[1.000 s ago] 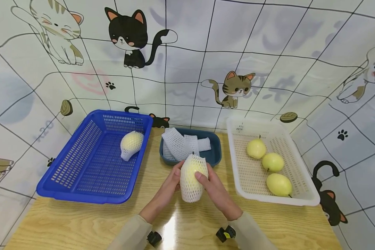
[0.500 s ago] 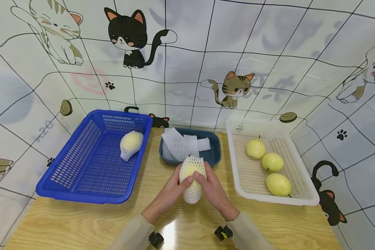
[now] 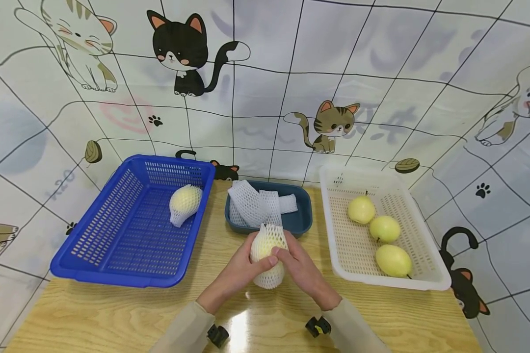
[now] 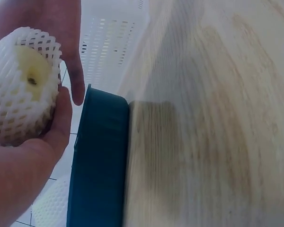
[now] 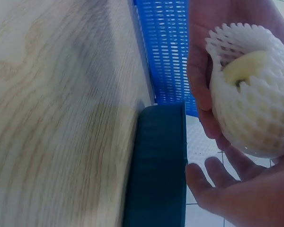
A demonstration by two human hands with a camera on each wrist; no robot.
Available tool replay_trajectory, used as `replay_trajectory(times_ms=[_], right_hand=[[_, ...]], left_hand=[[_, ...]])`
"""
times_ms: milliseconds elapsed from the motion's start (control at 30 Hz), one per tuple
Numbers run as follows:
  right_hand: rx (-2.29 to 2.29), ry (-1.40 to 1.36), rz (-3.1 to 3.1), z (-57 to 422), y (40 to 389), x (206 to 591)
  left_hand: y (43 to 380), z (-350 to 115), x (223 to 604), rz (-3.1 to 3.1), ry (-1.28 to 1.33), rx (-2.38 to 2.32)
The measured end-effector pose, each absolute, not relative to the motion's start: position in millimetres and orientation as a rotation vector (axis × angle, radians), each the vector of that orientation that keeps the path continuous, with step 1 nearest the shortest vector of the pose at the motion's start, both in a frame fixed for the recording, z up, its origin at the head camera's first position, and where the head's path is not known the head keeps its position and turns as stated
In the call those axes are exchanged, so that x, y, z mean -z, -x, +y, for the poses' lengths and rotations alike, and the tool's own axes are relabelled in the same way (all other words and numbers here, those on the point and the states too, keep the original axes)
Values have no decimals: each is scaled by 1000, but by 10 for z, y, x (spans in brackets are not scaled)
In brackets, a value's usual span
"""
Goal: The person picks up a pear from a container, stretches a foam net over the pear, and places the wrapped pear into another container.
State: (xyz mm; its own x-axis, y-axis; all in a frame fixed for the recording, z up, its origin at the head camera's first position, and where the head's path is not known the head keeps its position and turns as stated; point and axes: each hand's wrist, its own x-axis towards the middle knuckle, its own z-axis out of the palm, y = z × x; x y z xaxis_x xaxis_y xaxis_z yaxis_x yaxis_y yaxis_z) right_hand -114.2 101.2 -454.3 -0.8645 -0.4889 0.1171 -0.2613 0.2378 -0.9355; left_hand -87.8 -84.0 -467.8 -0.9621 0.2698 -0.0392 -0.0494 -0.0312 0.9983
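In the head view, a yellow pear point(image 3: 269, 240) in a white foam net sleeve is held just in front of the small teal tray. My left hand point(image 3: 236, 272) grips it from the left, and my right hand point(image 3: 306, 272) grips it from the right. Both thumbs lie across the front of the net, close together, while the other fingers are mostly hidden behind the fruit. From the left wrist, the pear's bare end point(image 4: 34, 78) shows through the net's open end. The right wrist view shows the sleeved pear point(image 5: 255, 104) between both hands.
A teal tray point(image 3: 306, 223) holds several foam net sleeves point(image 3: 251, 203). At left stands a blue basket point(image 3: 115, 279) with one sleeved pear point(image 3: 186, 202) inside. The white basket point(image 3: 349, 274) at right holds three bare pears point(image 3: 394, 261). A cat-patterned cloth rises behind the table.
Held by both hands, the sleeved pear has come slightly lower and nearer. The left thumb has moved onto the net's front, beside the right thumb. The baskets and tray stay put.
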Motion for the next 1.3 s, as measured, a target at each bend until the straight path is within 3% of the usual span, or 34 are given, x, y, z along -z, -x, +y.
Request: replay_trajectory(times_ms=[733,1000,1300], right_hand=[[1794,559,2211,1120,1153,4611],[1809,538,2208,1149,1163,4593],[1821,558,2218,1174,1177,4596]], left_hand=[[894,-973,4626,2167,97,-2169],[924,-1180,4325,2225,90,-2130],[974,-1542,3697,2372,-1,-1995]])
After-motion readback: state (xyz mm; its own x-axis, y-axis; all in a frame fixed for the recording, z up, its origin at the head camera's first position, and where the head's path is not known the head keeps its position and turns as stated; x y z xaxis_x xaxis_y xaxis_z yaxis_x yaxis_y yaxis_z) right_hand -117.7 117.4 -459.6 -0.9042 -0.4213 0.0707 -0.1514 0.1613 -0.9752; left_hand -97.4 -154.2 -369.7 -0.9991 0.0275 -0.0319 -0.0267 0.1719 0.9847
